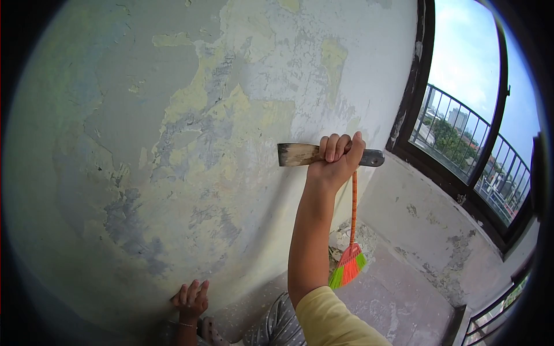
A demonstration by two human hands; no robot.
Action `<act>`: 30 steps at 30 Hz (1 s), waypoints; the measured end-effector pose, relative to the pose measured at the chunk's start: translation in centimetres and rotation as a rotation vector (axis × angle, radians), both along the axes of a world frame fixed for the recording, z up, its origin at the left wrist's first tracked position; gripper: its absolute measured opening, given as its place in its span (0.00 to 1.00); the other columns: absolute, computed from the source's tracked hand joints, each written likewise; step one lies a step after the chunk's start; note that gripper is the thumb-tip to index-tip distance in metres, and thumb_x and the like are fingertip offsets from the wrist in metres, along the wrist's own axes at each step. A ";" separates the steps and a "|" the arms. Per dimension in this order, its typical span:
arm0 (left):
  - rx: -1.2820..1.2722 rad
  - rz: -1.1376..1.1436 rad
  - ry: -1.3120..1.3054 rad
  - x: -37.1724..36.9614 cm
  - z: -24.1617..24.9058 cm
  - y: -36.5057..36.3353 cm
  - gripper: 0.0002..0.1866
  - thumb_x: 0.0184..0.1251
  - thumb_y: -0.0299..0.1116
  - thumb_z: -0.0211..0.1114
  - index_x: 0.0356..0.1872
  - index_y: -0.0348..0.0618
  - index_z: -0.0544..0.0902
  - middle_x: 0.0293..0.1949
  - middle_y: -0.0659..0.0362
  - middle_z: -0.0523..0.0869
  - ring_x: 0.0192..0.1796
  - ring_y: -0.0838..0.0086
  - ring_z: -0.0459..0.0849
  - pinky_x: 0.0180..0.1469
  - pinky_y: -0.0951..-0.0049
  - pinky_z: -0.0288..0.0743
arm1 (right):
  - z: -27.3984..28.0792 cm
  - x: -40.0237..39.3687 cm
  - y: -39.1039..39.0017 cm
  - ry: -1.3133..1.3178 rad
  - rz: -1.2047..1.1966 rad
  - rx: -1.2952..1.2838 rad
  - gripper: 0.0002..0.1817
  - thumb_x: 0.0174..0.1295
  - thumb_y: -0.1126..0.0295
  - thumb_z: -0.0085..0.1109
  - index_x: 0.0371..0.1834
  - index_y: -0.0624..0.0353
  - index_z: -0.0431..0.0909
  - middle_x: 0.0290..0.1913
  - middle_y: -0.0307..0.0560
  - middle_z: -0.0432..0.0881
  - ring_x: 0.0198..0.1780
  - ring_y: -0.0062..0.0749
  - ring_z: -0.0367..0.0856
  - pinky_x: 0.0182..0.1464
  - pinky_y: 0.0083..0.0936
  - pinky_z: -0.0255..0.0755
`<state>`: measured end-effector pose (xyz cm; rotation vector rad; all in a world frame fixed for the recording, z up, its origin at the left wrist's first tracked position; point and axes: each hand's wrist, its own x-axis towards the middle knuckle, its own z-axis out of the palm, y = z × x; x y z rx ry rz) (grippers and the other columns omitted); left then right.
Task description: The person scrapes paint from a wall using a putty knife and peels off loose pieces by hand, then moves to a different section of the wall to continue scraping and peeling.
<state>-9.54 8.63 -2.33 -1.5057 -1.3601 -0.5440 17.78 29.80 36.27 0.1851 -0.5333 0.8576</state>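
My right hand (340, 153) is raised in front of the wall, fingers wrapped around a scraper (300, 154). The wide, worn blade points left toward the wall, and the dark handle end with a hole sticks out on the right. Peeling paint covers the wall (190, 150), with yellowish, grey and white patches. Low on the left, my left hand (192, 299) rests at the base of the wall with its fingers apart and nothing seen in it.
A broom (348, 265) with green and orange bristles leans in the corner, its striped stick behind my right hand. Some debris lies near it on the floor (398, 288). Dark-framed windows (461, 98) open onto a railing at right.
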 end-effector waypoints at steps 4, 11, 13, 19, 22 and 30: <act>0.009 0.016 -0.021 0.1 0.1 0.0 0.21 0.71 0.41 0.50 0.61 0.70 0.81 0.68 0.68 0.73 0.75 0.65 0.60 0.66 0.58 0.58 | -0.1 1.4 -1.1 -0.136 0.072 0.039 0.24 0.71 0.65 0.53 0.16 0.48 0.55 0.11 0.31 0.54 0.12 0.18 0.52 0.17 0.19 0.49; 0.003 -0.008 -0.043 0.2 0.1 0.0 0.20 0.72 0.41 0.51 0.61 0.70 0.81 0.68 0.68 0.73 0.75 0.64 0.60 0.67 0.59 0.56 | -0.9 -0.7 0.9 0.033 0.193 -0.019 0.21 0.73 0.63 0.52 0.21 0.48 0.57 0.10 0.32 0.54 0.11 0.19 0.52 0.15 0.20 0.51; -0.001 0.003 0.001 0.0 -0.3 0.0 0.20 0.69 0.42 0.51 0.60 0.67 0.81 0.64 0.63 0.75 0.73 0.60 0.62 0.65 0.54 0.58 | -1.8 -4.2 -0.7 -0.061 0.421 -0.029 0.19 0.73 0.63 0.50 0.23 0.49 0.57 0.11 0.33 0.54 0.10 0.20 0.52 0.15 0.22 0.51; -0.005 0.009 -0.026 0.1 0.1 -0.1 0.20 0.74 0.44 0.48 0.62 0.70 0.81 0.68 0.69 0.72 0.74 0.66 0.60 0.66 0.60 0.56 | -1.2 -0.3 -6.0 0.012 -0.274 0.163 0.15 0.71 0.63 0.46 0.26 0.50 0.56 0.14 0.37 0.57 0.15 0.22 0.56 0.19 0.21 0.55; -0.001 0.003 -0.031 0.2 0.3 -0.1 0.20 0.73 0.43 0.48 0.61 0.70 0.81 0.67 0.70 0.74 0.74 0.67 0.60 0.66 0.61 0.55 | -2.6 -1.5 -7.2 -0.115 -0.555 0.424 0.15 0.65 0.59 0.51 0.30 0.55 0.60 0.18 0.41 0.62 0.21 0.28 0.63 0.25 0.25 0.59; 0.001 -0.039 -0.071 0.1 0.9 -0.2 0.20 0.71 0.41 0.51 0.60 0.70 0.82 0.66 0.72 0.75 0.73 0.69 0.61 0.65 0.64 0.57 | -6.9 -1.4 -7.8 -0.882 -0.807 0.430 0.15 0.61 0.63 0.63 0.40 0.58 0.69 0.25 0.45 0.73 0.26 0.31 0.72 0.31 0.28 0.64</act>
